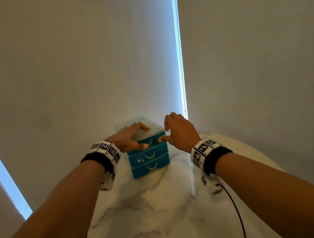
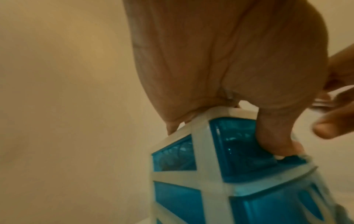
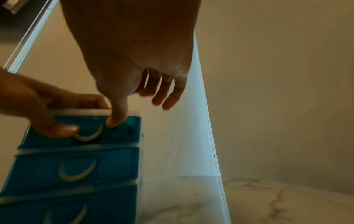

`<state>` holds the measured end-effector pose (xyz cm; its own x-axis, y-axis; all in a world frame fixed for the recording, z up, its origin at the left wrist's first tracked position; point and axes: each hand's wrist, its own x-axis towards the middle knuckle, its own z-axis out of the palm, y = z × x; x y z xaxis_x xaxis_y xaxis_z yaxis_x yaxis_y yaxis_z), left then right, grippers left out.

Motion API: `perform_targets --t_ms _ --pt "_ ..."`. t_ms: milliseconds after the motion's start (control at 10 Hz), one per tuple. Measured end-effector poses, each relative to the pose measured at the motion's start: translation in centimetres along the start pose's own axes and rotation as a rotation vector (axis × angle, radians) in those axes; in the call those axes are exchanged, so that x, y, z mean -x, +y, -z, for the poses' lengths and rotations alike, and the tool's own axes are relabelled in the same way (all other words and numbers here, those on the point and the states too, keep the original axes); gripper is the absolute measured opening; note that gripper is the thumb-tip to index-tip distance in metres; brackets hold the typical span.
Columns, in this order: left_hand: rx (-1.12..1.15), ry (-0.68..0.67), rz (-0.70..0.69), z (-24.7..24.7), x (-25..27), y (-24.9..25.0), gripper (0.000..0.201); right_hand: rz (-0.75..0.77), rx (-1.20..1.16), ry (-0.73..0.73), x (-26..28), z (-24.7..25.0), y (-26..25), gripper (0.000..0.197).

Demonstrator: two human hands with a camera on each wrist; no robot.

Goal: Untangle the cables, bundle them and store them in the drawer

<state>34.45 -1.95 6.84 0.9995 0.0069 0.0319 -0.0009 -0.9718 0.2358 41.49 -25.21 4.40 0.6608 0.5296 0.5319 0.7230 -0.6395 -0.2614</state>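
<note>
A small blue three-drawer unit (image 1: 148, 159) with a whitish frame stands on the marble table (image 1: 161, 210). My left hand (image 1: 143, 137) grips it, fingers laid over the lid and thumb (image 2: 273, 136) curled onto the top drawer's (image 1: 153, 140) front. The thumb of my right hand (image 1: 163, 133) touches that same drawer front beside its curved handle (image 3: 88, 136); the other fingers (image 3: 168, 103) hang spread in the air. All three drawers look pushed in. No loose cable shows on the table; dark shapes show faintly through the top drawer (image 3: 118, 133).
The unit (image 3: 76, 168) sits near the table's far edge, close to pale blinds (image 1: 71, 69) with a bright vertical gap (image 1: 179, 59). Thin black leads (image 1: 237, 212) hang from my wrist cameras over the near table. Bare marble lies right of the unit (image 3: 268, 197).
</note>
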Motion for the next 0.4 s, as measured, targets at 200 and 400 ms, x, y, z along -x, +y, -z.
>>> perform_targets --t_ms 200,400 --pt "0.016 0.122 -0.041 -0.8 -0.8 -1.4 0.066 0.084 -0.028 -0.633 2.5 -0.4 1.8 0.035" --pt "-0.057 0.275 -0.069 -1.6 -0.9 -1.0 0.075 0.113 0.088 -0.995 0.5 -4.7 -0.8 0.052"
